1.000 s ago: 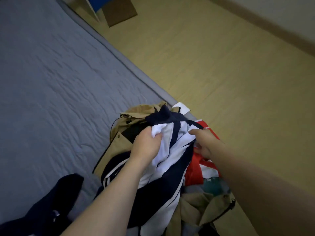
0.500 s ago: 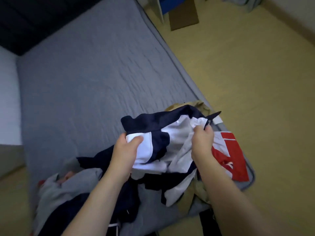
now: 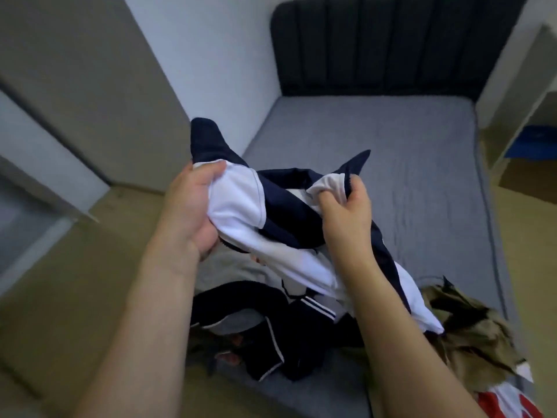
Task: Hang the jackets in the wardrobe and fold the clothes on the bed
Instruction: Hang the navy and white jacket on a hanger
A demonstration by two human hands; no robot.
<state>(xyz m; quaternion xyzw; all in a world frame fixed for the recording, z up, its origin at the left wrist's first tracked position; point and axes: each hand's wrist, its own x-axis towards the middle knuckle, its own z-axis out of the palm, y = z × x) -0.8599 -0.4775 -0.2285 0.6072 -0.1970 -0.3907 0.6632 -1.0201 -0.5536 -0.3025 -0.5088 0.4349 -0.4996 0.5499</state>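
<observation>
Both grips clamped on navy-white jacket (image 3: 271, 212): left hand (image 3: 193, 212), right hand (image 3: 346, 212); held above bed (image 3: 391, 176), khaki garment (image 3: 476, 336) beneath.

Both forearms reach forward, left hand (image 3: 193, 206) and right hand (image 3: 346, 209) raised, fingers (image 3: 328, 198) curled closed.

The navy and white jacket (image 3: 271, 218) is a smooth cloth with a slight sheen on its dark panels and a matt, soft look on the white ones. The bed (image 3: 376, 152) is covered in matt grey fabric with a fine quilted ripple. Its headboard (image 3: 391, 46) is dark, padded and ribbed. At the bed's near right corner lies a tan garment (image 3: 470, 333) of matt, crumpled cloth. The floor (image 3: 75, 282) looks like smooth pale wood with a dull finish.
</observation>
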